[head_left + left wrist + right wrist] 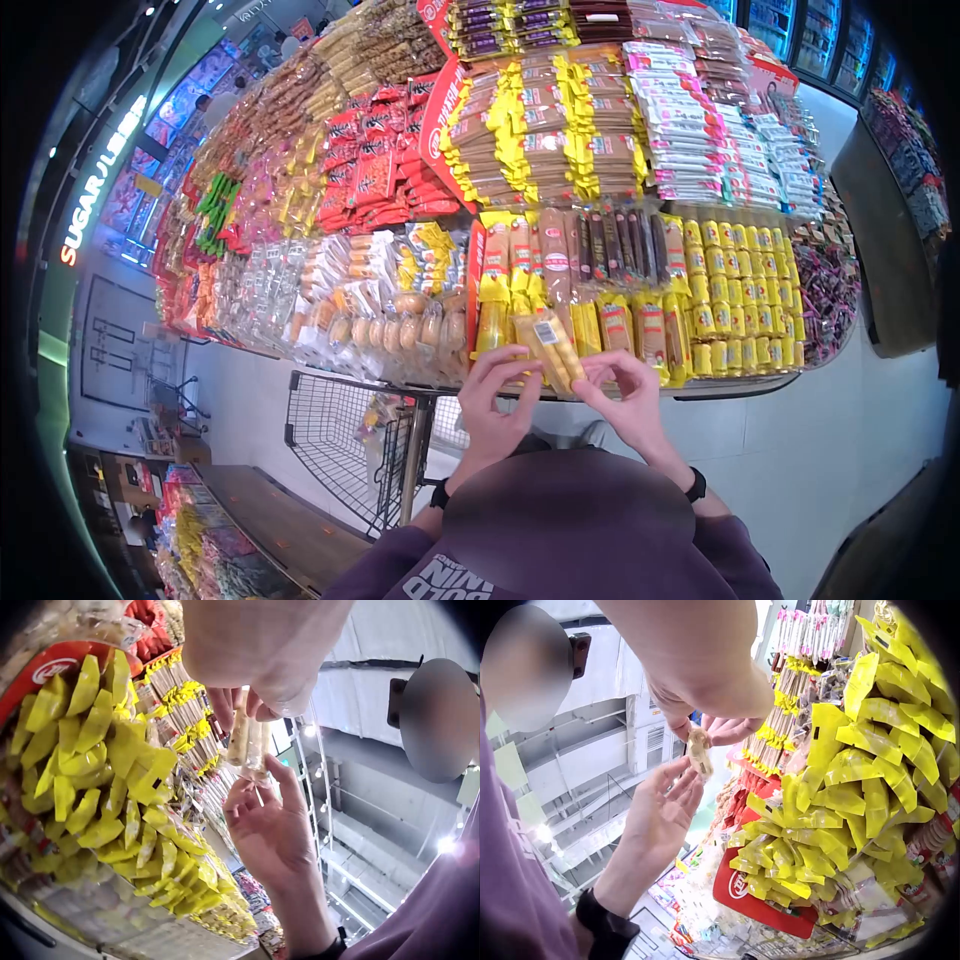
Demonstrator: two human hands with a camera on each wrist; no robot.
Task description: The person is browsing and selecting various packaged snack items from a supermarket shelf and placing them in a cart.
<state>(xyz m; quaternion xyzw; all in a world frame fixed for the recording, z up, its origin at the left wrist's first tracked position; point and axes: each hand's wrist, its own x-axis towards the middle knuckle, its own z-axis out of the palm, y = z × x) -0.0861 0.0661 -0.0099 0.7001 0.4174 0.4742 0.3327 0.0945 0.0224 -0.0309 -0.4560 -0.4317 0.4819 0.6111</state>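
A clear packet of pale yellow-brown stick-shaped snacks [556, 362], with a barcode label on its upper part, is held up between both hands in front of the display. The left hand [496, 402] holds its left edge between thumb and fingers. At the packet's lower right end, the right hand [628, 398] pinches the wrapper between thumb and fingers. In the left wrist view, the right hand [271, 838] grips one end of the snack packet [249, 741]. The right wrist view shows the left hand [651, 832] with its fingertips at the packet [700, 754].
A wide display [545, 130] heaped with packaged snacks lies ahead. Yellow-wrapped packs [740, 290] fill its near right, and bagged round pastries [395, 330] its near left. A black wire shopping cart [345, 435] stands left of the person. Dark counters [890, 240] flank the aisle.
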